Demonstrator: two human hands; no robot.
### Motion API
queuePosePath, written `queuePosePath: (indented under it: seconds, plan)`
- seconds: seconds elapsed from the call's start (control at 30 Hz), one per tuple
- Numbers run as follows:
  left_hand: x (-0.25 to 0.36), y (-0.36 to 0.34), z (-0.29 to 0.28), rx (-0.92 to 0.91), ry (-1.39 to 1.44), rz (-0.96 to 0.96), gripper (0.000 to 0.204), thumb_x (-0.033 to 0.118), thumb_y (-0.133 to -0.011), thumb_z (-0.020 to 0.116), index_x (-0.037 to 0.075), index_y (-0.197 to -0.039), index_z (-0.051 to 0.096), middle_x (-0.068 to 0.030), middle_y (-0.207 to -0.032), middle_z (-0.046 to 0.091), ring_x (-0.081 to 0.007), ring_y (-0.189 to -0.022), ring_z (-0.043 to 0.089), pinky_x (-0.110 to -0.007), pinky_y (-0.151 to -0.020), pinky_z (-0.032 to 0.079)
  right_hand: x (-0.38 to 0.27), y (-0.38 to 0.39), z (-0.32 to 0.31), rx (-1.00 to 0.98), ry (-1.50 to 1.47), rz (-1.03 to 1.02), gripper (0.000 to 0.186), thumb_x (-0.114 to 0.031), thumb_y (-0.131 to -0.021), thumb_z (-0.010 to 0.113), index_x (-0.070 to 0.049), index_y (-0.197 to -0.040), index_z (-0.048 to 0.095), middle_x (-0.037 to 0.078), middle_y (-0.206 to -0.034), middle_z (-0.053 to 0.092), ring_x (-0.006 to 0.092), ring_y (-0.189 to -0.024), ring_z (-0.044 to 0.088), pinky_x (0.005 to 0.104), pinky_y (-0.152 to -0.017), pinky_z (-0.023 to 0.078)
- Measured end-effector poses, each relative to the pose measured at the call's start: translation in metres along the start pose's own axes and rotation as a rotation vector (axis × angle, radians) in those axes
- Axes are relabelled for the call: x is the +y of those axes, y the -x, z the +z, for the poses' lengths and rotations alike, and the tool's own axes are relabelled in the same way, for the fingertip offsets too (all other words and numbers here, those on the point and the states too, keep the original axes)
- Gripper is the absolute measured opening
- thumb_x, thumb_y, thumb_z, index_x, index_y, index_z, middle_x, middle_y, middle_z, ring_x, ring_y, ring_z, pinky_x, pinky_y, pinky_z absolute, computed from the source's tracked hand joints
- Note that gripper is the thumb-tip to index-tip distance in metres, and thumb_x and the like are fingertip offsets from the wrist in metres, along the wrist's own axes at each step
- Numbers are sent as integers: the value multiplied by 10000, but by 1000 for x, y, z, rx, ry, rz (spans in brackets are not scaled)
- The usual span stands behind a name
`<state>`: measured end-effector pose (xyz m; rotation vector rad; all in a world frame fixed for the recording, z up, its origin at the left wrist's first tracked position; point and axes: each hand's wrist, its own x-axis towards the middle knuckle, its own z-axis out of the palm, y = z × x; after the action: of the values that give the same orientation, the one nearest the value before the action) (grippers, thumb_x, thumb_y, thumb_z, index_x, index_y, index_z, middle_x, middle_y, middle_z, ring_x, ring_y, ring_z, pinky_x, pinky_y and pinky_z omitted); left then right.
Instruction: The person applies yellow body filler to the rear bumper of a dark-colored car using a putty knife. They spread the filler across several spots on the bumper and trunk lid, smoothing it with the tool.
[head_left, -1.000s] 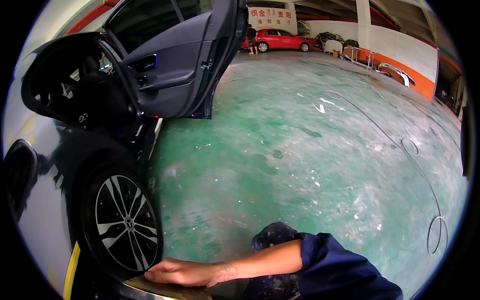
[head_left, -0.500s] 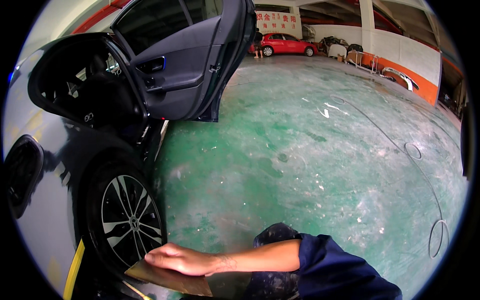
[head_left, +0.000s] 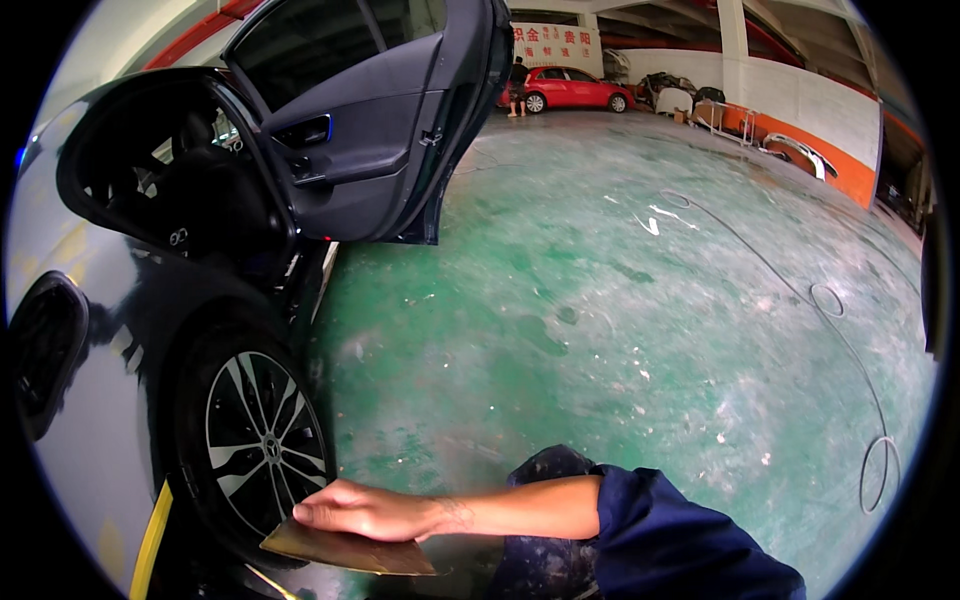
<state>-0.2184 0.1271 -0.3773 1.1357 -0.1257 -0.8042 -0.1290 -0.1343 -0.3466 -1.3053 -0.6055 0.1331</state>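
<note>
My right hand [head_left: 362, 509], at the lower middle, is closed on a flat brownish sheet [head_left: 345, 555] with a yellowish edge, held level with the bottom of the alloy wheel [head_left: 270, 448]. The dark car beside it has grey body patches [head_left: 80, 480] with yellow spots and black areas. A yellow strip [head_left: 150, 540] runs along its lower body, left of the hand. Near the left edge is a dark oval opening [head_left: 45, 355] in the panel. My left hand is not in view.
An open rear door [head_left: 360, 135] juts from the car. A grey hose [head_left: 760, 258] loops across the green floor [head_left: 520, 390]. Far back, a person [head_left: 517, 88] stands by a red car [head_left: 575, 92]. Loose car parts [head_left: 800, 155] lie along the orange-and-white wall [head_left: 850, 180].
My right hand and the sheet have risen slightly and shifted a little right, showing more of the sheet. The whole view has shifted slightly rightward and down in the picture.
</note>
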Motion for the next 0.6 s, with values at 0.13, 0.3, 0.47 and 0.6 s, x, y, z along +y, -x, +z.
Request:
queuePosePath:
  seconds: [0.13,0.3,0.47,0.6]
  plan:
    - [-10,-5,-8,37,-27,22,443,430,-929,597,53,-704,536,-90,-536,514,-213,-402,447,-347,-405,368,-4,6,15,-254,106,-5,460,-381,-1074,454,-4,-834,562,-36,-678,443,47,-696,420,289,-639,403]
    - [-13,-3,1,97,-37,59,483,458,-936,567,62,-663,527,-88,-536,514,-216,-400,444,-350,-399,365,14,6,-16,23,511,-136,349,-320,-1037,533,10,-954,609,113,-702,564,111,-678,499,336,-616,447]
    - [-12,-1,0,183,-46,86,488,426,-974,547,51,-662,555,-74,-549,529,-199,-429,472,-324,-424,386,16,-4,12,674,363,-315,100,-119,-1015,567,-26,-1049,551,120,-694,544,100,-647,523,289,-594,451]
    - [-6,-19,21,271,-71,52,482,370,-1021,535,32,-684,595,-57,-567,550,-174,-470,511,-287,-460,417,-21,2,39,799,518,-881,172,-155,-1020,540,15,-1038,532,61,-692,592,106,-612,543,255,-556,459]
